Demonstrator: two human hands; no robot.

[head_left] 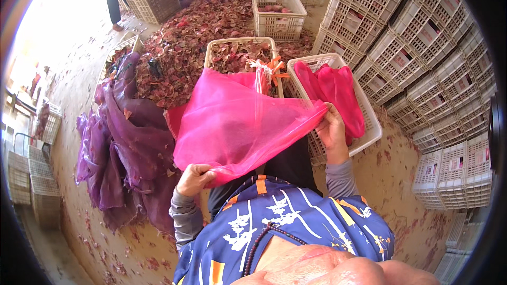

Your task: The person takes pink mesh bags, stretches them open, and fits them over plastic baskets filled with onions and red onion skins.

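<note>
A bright pink mesh bag is stretched out in front of me, held by its near edge. My left hand is closed on its lower left corner. On the right, my right hand grips the bag's other corner with fingers and thumb. The bag looks flat, with nothing seen inside it. Beyond it is a white plastic crate filled with dry reddish onion skins, partly hidden by the bag. Orange and white ties lie at the crate's right side. More folded pink mesh bags lie in a white crate beside my right hand.
Purple mesh sacks are heaped at my left. A pile of onion skins spreads ahead, with a crate of onions beyond. Tall stacks of white crates line the right side. A person's leg shows at far left.
</note>
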